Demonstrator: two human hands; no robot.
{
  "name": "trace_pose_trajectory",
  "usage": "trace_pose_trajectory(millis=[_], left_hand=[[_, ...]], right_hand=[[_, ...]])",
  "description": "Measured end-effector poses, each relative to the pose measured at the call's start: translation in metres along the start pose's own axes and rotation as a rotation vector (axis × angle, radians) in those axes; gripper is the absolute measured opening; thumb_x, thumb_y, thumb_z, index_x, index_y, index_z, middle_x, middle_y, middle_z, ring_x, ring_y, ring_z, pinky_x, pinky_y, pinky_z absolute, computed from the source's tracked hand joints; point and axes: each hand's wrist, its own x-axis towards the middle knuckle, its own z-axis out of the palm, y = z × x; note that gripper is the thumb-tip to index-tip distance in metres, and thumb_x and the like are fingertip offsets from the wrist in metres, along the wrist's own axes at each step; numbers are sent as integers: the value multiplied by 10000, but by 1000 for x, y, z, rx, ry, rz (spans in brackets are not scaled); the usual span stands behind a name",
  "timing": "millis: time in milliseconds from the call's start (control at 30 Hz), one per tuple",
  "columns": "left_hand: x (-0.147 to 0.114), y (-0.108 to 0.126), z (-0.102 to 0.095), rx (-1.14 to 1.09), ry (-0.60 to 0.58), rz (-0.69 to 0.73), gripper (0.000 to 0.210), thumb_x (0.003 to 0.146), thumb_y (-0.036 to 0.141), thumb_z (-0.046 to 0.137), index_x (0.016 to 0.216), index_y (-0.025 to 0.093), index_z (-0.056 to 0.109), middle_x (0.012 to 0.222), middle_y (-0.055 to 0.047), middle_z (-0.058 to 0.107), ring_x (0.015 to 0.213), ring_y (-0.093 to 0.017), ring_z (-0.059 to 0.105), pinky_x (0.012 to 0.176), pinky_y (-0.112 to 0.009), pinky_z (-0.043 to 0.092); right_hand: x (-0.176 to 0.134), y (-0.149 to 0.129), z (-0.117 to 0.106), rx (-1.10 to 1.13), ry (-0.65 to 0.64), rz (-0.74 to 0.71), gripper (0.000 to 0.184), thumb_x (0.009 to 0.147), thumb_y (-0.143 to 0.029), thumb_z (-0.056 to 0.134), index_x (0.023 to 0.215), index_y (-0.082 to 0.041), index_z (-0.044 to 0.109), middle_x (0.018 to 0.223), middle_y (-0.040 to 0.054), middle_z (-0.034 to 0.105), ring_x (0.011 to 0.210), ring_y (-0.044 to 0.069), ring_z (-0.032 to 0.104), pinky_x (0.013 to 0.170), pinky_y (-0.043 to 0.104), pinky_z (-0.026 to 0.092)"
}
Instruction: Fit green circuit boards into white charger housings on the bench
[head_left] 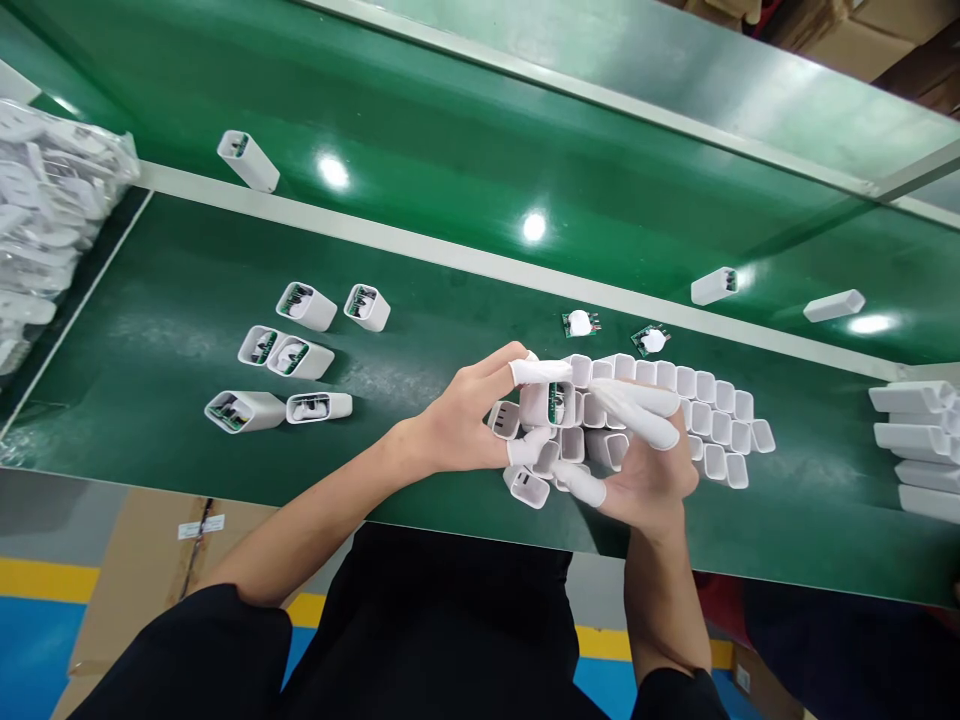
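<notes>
White finger covers are on several fingertips of both my hands. My left hand grips a white plastic charger housing between fingers and thumb. A green circuit board shows inside the housing's open end. Just to the right, my right hand hovers with thumb and fingers apart, holding nothing that I can see. Beneath and beyond it stand rows of white housings packed together, their open ends up. Two more housings, one with dark slots, lie close below my left thumb.
Two loose circuit boards with white pads lie behind the rows. On the left of the green bench are several housings with boards inside. Bagged white parts sit far left, and stacked housings far right.
</notes>
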Motion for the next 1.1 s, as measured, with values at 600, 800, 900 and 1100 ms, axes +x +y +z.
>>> trace_pose_trajectory(millis=[600, 800, 900, 1100], left_hand=[[0, 10, 4, -314, -129, -198, 482, 868, 387, 968, 1262, 234, 736, 988, -17, 683, 815, -151, 692, 722, -275, 660], [-5, 23, 23, -501, 1, -446, 404, 772, 358, 1030, 988, 207, 724, 930, -4, 739, 808, -147, 719, 762, -266, 660], [-7, 26, 28, -572, 20, -551, 405, 742, 377, 1041, 936, 197, 734, 917, -20, 776, 810, -159, 731, 747, -269, 655], [-11, 28, 34, -591, 44, -602, 363, 769, 371, 1018, 982, 193, 785, 939, -43, 824, 815, -181, 768, 745, -289, 650]], right_hand=[[7, 1, 1, 435, -36, 400, 668, 793, -823, 922, 1221, -319, 832, 963, 39, 689, 882, 256, 616, 759, 415, 509], [6, -2, 13, 628, -24, 579, 581, 809, -796, 925, 1079, -292, 823, 912, 25, 631, 857, 233, 554, 773, 394, 471], [7, -4, 18, 720, -66, 623, 528, 863, -771, 891, 1020, -274, 809, 919, 28, 647, 848, 221, 550, 775, 383, 463], [13, -7, 20, 728, -52, 667, 502, 866, -730, 903, 960, -255, 771, 890, 17, 648, 828, 210, 568, 784, 377, 494]])
